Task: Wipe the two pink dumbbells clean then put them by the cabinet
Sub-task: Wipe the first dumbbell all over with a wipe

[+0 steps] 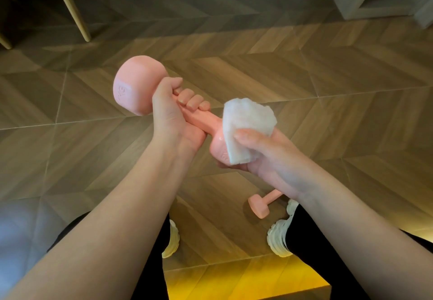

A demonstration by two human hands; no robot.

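Pink dumbbell (138, 86) is raised between my hands. My left hand (171, 117) is wrapped tight round its handle just below the far head. My right hand (264, 154) cups the near head, thumb pinning a white wipe (246, 121) against it. I count two dumbbells: the second dumbbell (260, 206) lies on the wood floor (328, 89) under my right wrist, beside my right shoe (281, 234).

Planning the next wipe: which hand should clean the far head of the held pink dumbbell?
Right. The right hand holds the crumpled white wipe against the near head of the pink dumbbell; the left hand grips its handle, steadying it.
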